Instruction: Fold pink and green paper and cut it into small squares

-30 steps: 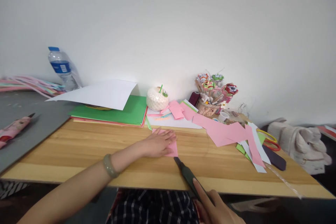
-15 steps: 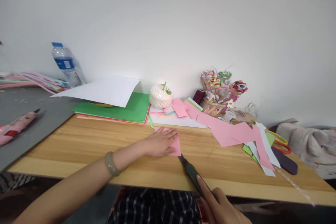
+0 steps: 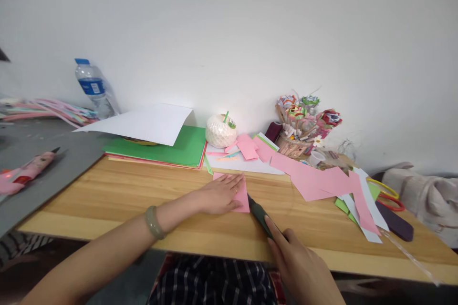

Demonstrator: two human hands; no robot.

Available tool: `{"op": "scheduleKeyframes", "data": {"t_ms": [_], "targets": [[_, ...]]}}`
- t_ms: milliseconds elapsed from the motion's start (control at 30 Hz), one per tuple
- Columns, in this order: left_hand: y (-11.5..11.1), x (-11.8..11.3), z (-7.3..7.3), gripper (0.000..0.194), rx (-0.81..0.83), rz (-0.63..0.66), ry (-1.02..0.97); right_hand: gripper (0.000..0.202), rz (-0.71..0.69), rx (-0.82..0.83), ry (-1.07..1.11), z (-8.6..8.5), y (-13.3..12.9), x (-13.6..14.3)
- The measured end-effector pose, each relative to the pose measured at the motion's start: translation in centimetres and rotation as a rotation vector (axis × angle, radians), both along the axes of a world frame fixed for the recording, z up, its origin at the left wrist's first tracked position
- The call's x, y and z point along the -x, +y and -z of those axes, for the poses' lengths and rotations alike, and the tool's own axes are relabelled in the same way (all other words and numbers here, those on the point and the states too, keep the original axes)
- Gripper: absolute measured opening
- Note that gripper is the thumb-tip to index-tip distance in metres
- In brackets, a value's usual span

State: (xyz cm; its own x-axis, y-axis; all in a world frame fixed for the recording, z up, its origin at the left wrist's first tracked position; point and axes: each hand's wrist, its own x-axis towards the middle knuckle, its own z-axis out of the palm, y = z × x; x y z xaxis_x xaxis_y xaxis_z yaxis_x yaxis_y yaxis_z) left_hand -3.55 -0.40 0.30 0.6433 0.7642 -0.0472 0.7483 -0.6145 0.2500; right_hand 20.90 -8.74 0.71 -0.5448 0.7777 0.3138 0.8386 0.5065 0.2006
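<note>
My left hand [image 3: 220, 196] lies flat with its fingers stretched over a small pink paper rectangle [image 3: 243, 199], pressing it to the wooden tabletop. The paper's right edge shows beyond the fingers. In my right hand [image 3: 302, 262] is a dark green craft knife [image 3: 259, 215], the index finger lying along its handle. Its narrow dark tip touches or almost touches the paper's right edge, around the middle of that side; contact is hard to tell.
Pink offcuts [image 3: 315, 183] spread to the right, by scissors with yellow and red handles [image 3: 388, 195]. Behind are a white round ornament [image 3: 220, 132] and a basket of paper flowers [image 3: 295, 145]. Leftward are green sheets [image 3: 189, 147], a bottle [image 3: 91, 88] and a pink glue gun [image 3: 30, 174].
My right hand has moved the craft knife up and away from me, its tip going from the paper's lower right corner to farther along the right edge. My left hand stays on the paper.
</note>
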Motion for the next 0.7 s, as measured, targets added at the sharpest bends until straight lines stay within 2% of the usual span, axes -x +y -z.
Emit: {"op": "scheduleKeyframes", "data": {"t_ms": [167,433,700], "targets": [[0.0,-0.1,-0.1,0.073,0.003,0.001,0.004,0.039,0.089,0.025,-0.022,0.0,1.8,0.7],[-0.3,-0.1,-0.6,0.078,0.048,-0.043,-0.038,0.04,0.112,0.194,0.01,-1.4,4.1,2.1],[-0.5,-0.2,-0.9,0.077,0.068,-0.057,-0.064,0.038,0.135,0.16,0.051,-1.2,4.4,2.7]]}}
